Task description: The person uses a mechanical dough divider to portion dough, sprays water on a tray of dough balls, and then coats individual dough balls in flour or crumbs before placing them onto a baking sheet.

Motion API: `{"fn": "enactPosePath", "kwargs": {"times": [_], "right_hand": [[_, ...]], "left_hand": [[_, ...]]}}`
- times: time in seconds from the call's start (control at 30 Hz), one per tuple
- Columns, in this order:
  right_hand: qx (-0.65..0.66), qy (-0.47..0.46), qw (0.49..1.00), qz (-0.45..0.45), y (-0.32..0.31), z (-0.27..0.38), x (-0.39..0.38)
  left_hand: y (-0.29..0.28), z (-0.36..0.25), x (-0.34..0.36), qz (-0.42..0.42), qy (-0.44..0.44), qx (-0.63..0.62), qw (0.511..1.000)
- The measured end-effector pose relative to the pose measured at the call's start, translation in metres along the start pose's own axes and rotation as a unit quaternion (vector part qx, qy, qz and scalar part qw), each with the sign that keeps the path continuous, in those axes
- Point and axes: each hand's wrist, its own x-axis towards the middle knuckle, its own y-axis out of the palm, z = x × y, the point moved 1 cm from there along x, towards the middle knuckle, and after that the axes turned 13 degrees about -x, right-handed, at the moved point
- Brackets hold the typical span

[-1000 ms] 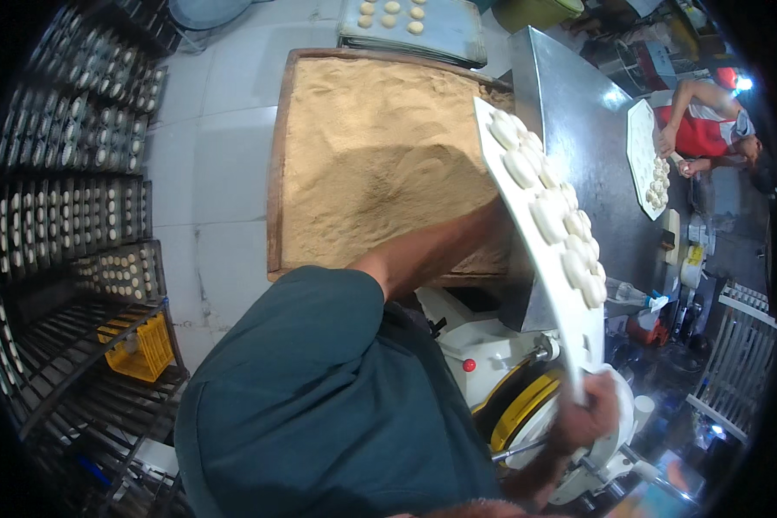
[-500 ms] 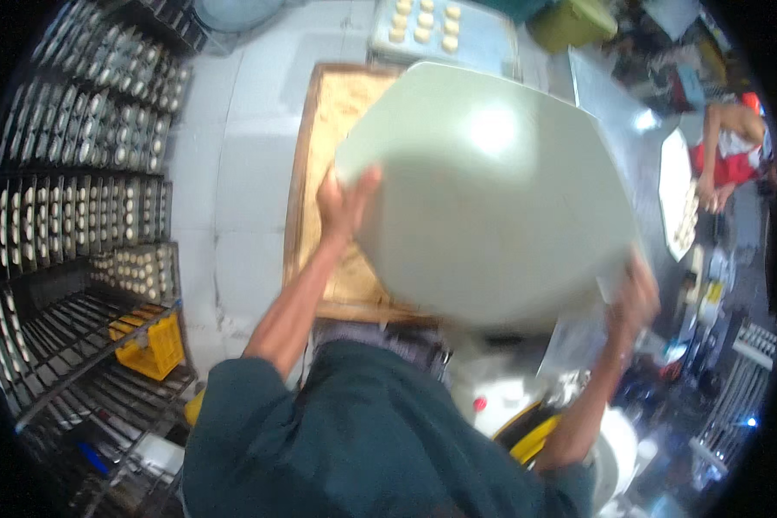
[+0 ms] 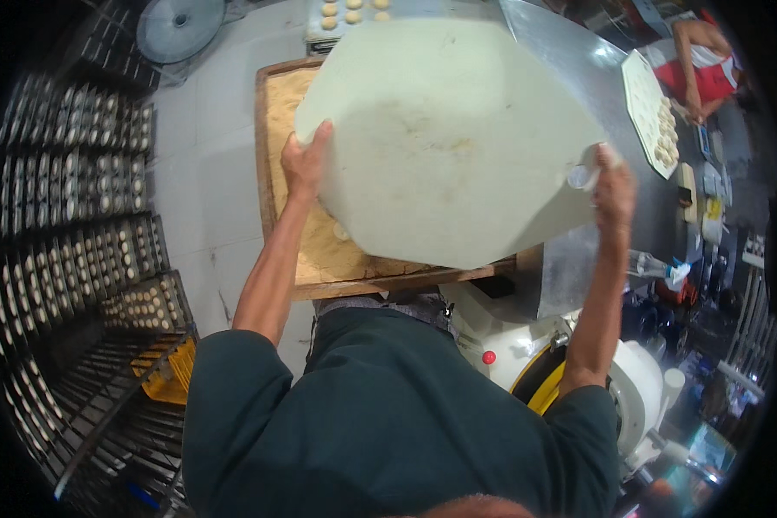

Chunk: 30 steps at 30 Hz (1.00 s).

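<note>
My left hand (image 3: 306,163) grips the left edge of a large pale octagonal board (image 3: 445,129), and my right hand (image 3: 611,190) grips its right edge. The board's upper face shows bare, with faint brown smudges. Under it is a wooden box (image 3: 264,190) of fine golden crumbs (image 3: 282,104), mostly hidden by the board. A few pale dough pieces (image 3: 340,231) show on the crumbs beside the board's lower left edge.
Racks of filled trays (image 3: 69,276) and a yellow crate (image 3: 168,371) stand left. A tray of buns (image 3: 354,17) lies beyond. At right are a steel table (image 3: 570,95), a board of dough balls (image 3: 643,112), a white machine (image 3: 630,388) and a co-worker (image 3: 699,65).
The board was tilted with dough pieces on it; it has swung over the crumb box, its face now bare. My left hand has come up onto its left edge.
</note>
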Motion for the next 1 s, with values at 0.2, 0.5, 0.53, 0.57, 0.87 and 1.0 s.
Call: {"fn": "enactPosePath", "kwargs": {"times": [0.2,0.5,0.53,0.57,0.87,1.0], "right_hand": [[-0.198,-0.091,0.96,-0.176,-0.216,0.084,-0.062],[-0.296,-0.307,0.875,-0.23,-0.188,0.08,-0.15],[-0.299,-0.329,0.875,-0.192,-0.154,0.064,-0.162],[-0.263,-0.333,0.896,-0.132,-0.098,0.046,-0.172],[-0.096,-0.16,0.955,0.231,0.077,0.013,-0.265],[-0.019,-0.199,0.967,0.158,0.048,0.001,-0.225]], "left_hand": [[0.165,-0.093,-0.022,0.243,0.126,-0.051,0.96],[0.193,-0.05,-0.107,0.489,-0.085,-0.214,0.841],[0.182,-0.049,-0.139,0.528,-0.149,-0.243,0.8],[0.168,-0.046,-0.158,0.508,-0.221,-0.221,0.803],[0.117,-0.003,-0.216,0.317,-0.36,-0.194,0.856],[0.101,0.041,-0.179,0.306,-0.294,-0.133,0.896]]}}
